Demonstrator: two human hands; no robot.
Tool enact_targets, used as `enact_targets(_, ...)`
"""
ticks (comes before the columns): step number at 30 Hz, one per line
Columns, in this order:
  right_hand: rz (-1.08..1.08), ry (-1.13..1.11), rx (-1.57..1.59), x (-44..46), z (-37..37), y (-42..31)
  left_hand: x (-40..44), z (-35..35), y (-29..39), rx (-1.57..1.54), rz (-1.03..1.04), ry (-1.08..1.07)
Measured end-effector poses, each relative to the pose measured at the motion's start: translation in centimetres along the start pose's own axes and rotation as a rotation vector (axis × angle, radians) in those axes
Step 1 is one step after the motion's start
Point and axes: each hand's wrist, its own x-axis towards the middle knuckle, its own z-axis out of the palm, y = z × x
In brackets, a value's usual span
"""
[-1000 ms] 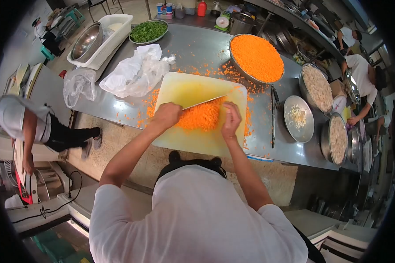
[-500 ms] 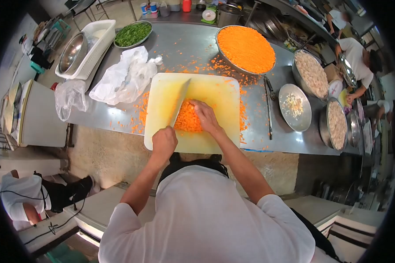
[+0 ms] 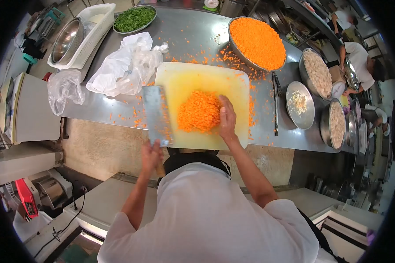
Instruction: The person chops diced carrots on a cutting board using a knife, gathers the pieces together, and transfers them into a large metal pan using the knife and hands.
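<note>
A heap of chopped carrot (image 3: 198, 111) lies on the white cutting board (image 3: 206, 74), whose surface is stained yellow. My left hand (image 3: 151, 154) is closed round the wooden handle of a cleaver (image 3: 156, 115). The broad blade shows its flat side over the board's left edge, with carrot bits stuck on it. My right hand (image 3: 227, 116) rests against the right side of the heap, fingers stretched out and holding nothing.
Behind the board stands a large bowl of chopped carrot (image 3: 257, 44). Farther right are a bowl with pale chopped bits (image 3: 299, 105), bowls of pale diced pieces (image 3: 318, 72) and a dark rod (image 3: 276, 105). Plastic bags (image 3: 123, 65) and a bowl of chopped greens (image 3: 135, 19) lie left.
The cleaver has swung from upright beside the heap to the board's left edge, its flat face now showing. My right hand has shifted to the heap's right side, and the heap looks more gathered.
</note>
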Motion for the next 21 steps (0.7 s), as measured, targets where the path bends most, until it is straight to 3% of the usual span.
enact_targets(1,0.007,0.015,-0.023,-0.2,0.8,-0.1,-0.5,2.0,1.0,0.034,-0.043,-0.010)
enact_targets(6,0.046,0.058,-0.041,-0.2,3.9,-0.6,0.8,10.2,0.7,0.073,0.139,-0.173)
enact_targets(8,0.146,0.156,0.091,0.3,4.3,-1.3,2.1,11.6,1.5,0.166,0.117,-0.343)
enact_targets(11,0.245,0.239,0.207,0.8,4.4,-1.7,2.7,11.4,3.5,0.115,0.020,-0.366)
enact_targets(17,0.226,0.252,0.372,1.9,5.2,-3.3,0.7,10.2,8.0,0.100,-0.103,-0.238)
enact_targets(21,0.156,0.245,0.391,6.0,2.4,-5.0,0.4,12.8,11.9,0.072,-0.071,-0.208)
